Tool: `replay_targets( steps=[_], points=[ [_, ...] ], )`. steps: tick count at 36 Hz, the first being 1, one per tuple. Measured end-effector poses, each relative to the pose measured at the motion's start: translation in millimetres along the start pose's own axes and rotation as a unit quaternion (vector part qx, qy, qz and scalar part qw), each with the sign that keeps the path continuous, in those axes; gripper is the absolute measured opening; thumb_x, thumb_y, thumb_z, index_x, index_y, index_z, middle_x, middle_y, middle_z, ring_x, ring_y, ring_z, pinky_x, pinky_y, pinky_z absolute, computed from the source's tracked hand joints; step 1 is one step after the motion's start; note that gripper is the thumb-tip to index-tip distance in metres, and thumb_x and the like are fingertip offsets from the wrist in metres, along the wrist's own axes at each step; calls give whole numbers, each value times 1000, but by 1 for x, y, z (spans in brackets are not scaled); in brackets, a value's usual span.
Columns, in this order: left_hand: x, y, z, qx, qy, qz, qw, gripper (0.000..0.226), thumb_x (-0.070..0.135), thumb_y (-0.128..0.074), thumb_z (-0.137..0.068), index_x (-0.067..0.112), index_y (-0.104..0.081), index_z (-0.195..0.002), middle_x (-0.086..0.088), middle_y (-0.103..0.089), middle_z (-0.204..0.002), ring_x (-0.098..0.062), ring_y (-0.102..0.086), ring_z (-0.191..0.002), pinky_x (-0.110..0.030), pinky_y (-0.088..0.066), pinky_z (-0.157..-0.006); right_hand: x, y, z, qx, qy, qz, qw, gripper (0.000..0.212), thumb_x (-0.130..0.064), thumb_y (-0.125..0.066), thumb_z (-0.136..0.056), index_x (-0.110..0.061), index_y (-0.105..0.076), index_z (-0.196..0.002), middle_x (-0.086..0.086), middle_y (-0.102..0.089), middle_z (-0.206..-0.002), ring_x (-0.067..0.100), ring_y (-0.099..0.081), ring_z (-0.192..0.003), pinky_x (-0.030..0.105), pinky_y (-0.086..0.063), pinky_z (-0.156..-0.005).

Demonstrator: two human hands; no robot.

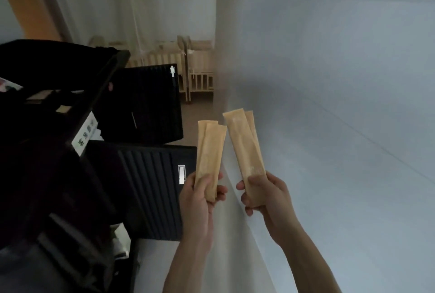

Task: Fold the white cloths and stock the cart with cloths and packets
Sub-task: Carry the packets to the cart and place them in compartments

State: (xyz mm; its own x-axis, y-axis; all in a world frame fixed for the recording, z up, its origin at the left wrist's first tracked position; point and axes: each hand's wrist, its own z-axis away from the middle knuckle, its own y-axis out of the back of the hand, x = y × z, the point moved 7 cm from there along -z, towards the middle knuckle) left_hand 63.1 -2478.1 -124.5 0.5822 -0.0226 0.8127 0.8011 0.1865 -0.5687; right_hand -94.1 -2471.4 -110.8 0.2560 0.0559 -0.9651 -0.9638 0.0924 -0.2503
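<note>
While both hands are raised, the left hand (pixel 202 193) grips two tan packets (pixel 209 158) by their lower ends, and the right hand (pixel 261 195) grips two more (pixel 246 149). Packets not yet stocked, it seems; the dark cart (pixel 70 151) stands just left. No white cloths visible, so folding progress unclear. Pale wall (pixel 341 80) to the right. Wooden cribs (pixel 197 71) beyond, blurred.

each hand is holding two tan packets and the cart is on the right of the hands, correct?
Not quite. The head view shows the black cart to the left of the hands, not the right. The left hand and right hand do each hold two tan packets.
</note>
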Motion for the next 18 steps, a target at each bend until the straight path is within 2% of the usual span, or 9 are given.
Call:
replay_targets(
  steps=[5, 11, 16, 18],
  points=[
    [-13, -9, -65, 18, 9, -9, 1000, 20, 8, -56, -97, 4, -66, -113, -16, -72, -96, -22, -62, -66, -30, -53, -61, 3, 4, -74, 5, -3, 0, 1000, 18, -9, -51, -95, 5, -60, -100, 16, -67, -78, 25, -50, -55, 32, -43, -45],
    [-10, -33, -155, 34, -28, -12, 999, 23, 7, -53, -97, 8, -65, -117, -17, -73, -97, -21, -62, -65, -28, -53, -59, 3, 10, -181, -16, -1, -22, 1000, 20, -9, -52, -93, 5, -58, -105, 17, -66, -79, 22, -50, -52, 30, -41, -44],
    [-13, -76, -242, 64, -52, 7, 997, 21, 3, -50, -97, 8, -64, -112, -13, -71, -89, -16, -56, -56, -26, -44, -52, -16, 10, -283, -52, 9, -34, 998, 23, -14, -53, -95, 6, -59, -104, 17, -65, -78, 23, -50, -51, 30, -40, -43],
    [-15, -94, -275, 77, -54, 16, 995, 22, 2, -50, -96, 7, -64, -113, -9, -72, -84, -13, -54, -54, -27, -41, -54, -27, 12, -320, -62, 18, -38, 997, 24, -20, -55, -97, 4, -60, -101, 16, -65, -77, 23, -49, -50, 29, -39, -43]
  ],
)
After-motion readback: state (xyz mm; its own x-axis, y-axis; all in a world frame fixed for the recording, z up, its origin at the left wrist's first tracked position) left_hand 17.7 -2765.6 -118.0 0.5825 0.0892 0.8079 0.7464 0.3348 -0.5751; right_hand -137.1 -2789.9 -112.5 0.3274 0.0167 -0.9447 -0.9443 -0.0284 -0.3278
